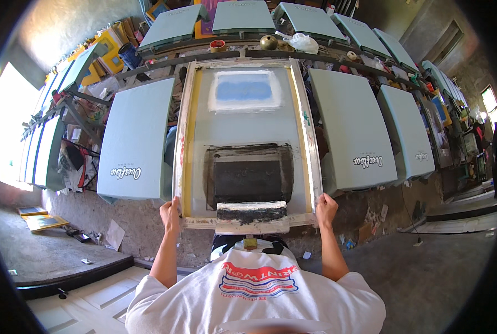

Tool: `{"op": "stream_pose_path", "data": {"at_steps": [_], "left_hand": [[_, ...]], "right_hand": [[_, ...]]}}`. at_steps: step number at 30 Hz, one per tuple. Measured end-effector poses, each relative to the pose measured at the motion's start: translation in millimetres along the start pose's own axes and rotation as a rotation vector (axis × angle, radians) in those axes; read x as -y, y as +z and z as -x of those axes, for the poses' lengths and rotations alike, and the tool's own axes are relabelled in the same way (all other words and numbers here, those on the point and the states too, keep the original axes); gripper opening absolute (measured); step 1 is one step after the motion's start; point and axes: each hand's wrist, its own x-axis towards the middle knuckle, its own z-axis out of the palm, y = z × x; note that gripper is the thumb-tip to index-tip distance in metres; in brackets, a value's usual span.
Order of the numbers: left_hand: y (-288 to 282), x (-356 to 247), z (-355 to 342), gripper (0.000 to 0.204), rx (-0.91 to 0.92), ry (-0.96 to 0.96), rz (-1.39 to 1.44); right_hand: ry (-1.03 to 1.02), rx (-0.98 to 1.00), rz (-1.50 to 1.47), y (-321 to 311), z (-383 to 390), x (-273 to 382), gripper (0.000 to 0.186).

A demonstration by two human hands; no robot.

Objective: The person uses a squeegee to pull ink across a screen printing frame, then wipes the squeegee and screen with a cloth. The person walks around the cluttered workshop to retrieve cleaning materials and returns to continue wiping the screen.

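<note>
Left hand (170, 215) and right hand (326, 210) are clasping the screen frame (311, 139) | squeegee (252, 222) is overhanging, possibly sliding off if tilted

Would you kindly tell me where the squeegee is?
In the head view, below centre, the squeegee lies at the near edge of the frame, between left hand and right hand.

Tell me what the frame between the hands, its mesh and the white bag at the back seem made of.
Frame: probably wood, matt and off-white, judging by its worn, stained bars; paint could hide metal.
Mesh: likely fine synthetic fabric, dull, since it looks thin and stretched flat.
White bag: seemingly thin plastic, slightly glossy, from its crumpled folds.
</note>
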Motion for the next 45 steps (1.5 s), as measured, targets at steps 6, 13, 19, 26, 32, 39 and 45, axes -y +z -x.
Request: {"op": "stream_pose_path", "data": {"at_steps": [6, 13, 19, 26, 32, 39, 45], "left_hand": [[4.8, 1.8, -6.3, 0.047, -0.027, 0.010, -0.028], [13.2, 0.8, -13.0, 0.051, -0.017, 0.151, -0.212], [9.1, -2.1, -29.0, 0.053, 0.038, 0.094, -0.256], [12.7, 4.4, -33.4, 0.051, 0.020, 0.131, -0.307], [22.2, 1.2, -26.9, 0.051, -0.046, 0.160, -0.384], [36.0, 1.2, -28.2, 0.041, -0.106, 0.271, -0.494], [32.8, -41.4, 20.9, 0.056, 0.032, 0.797, -0.497]], "right_hand": [[-0.043, 0.093, 0.033, -3.6, -13.6, 7.1, 0.033], [-0.136, -0.019, -0.076, -6.4, -27.2, 0.6, 0.037], [-0.136, 0.035, -0.074, 7.8, -33.1, -4.3, 0.036], [-0.118, 0.054, 0.028, 21.6, -41.1, -7.3, 0.034], [-0.083, 0.095, 0.078, 22.7, -44.7, -5.1, 0.031], [-0.181, 0.085, 0.289, 5.6, -35.5, 30.7, 0.024], [-0.802, 0.434, -0.094, -17.7, 12.4, 95.5, 0.051]]}}
